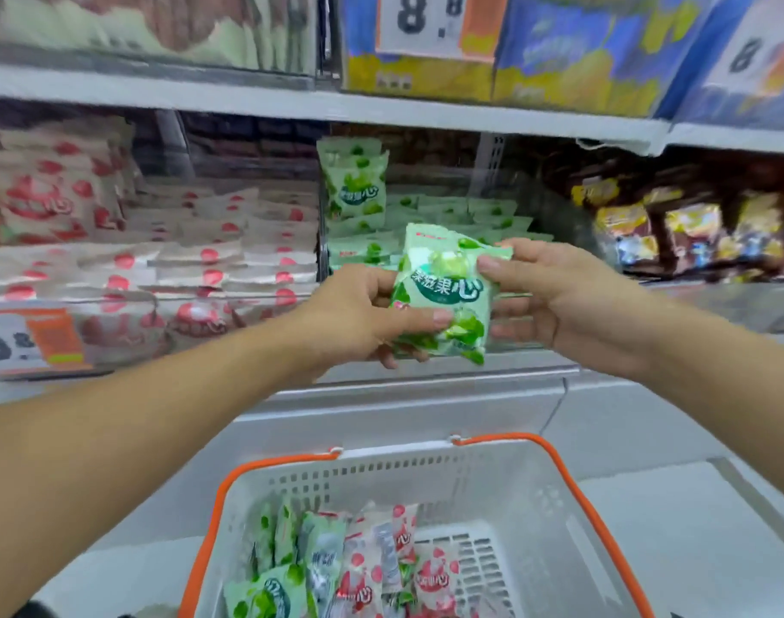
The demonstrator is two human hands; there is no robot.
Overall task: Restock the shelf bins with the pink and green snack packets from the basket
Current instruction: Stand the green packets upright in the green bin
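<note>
Head view: L hand (359, 314) & R hand (555, 301) both pinch one green-and-white plastic snack packet (443, 292) at frame centre, thumbs on front, fingers curled behind. Packet held upright, just in front of clear shelf bin of green packets (448, 211) at 12 o'clock. Bin of pink packets (180, 256) at 9-10. White plastic basket w/ orange rim (506, 483) at 6, holding green + pink packets.

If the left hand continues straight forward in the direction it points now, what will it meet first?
Probably the bin of green snack packets behind the clear divider. The left hand and right hand hold one green packet before it; depth is uncertain.
</note>
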